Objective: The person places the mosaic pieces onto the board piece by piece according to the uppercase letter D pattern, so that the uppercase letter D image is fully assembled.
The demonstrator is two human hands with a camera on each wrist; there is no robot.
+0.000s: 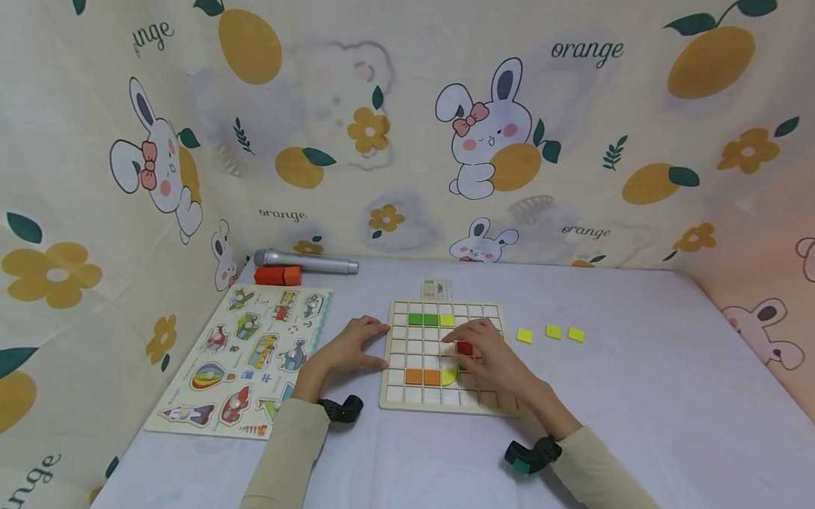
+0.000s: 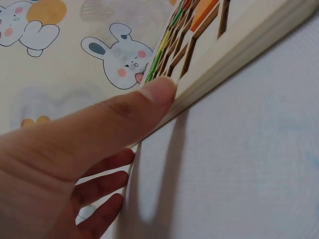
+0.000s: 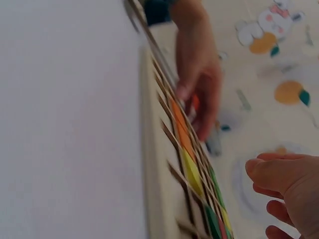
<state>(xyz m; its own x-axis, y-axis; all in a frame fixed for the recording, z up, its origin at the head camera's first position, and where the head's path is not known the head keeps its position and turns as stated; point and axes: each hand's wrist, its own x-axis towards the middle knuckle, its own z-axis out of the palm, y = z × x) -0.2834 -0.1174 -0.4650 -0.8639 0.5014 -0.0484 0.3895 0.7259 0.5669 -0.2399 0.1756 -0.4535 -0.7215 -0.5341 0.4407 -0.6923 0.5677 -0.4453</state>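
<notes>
A wooden grid board [image 1: 395,404] lies on the table in front of the person. Two green tiles [image 1: 422,319] and a yellow tile [image 1: 446,320] sit in an upper row; two orange tiles [image 1: 422,377] and a round-edged yellow tile [image 1: 450,376] sit lower down. The left hand [image 1: 352,347] touches the board's left edge, its thumb [image 2: 160,90] at the rim and its fingers spread apart. Over the board hovers the right hand [image 1: 490,355], fingers loosely bent, with nothing showing between them. It partly covers a red tile [image 1: 465,349] and a green piece beneath.
Three loose yellow tiles [image 1: 553,332] lie right of the board. A small pattern card [image 1: 436,288] is behind it. On the left are a picture puzzle board [image 1: 242,353], an orange-red block [image 1: 278,275] and a silver microphone [image 1: 306,262]. Printed cloth walls surround the table.
</notes>
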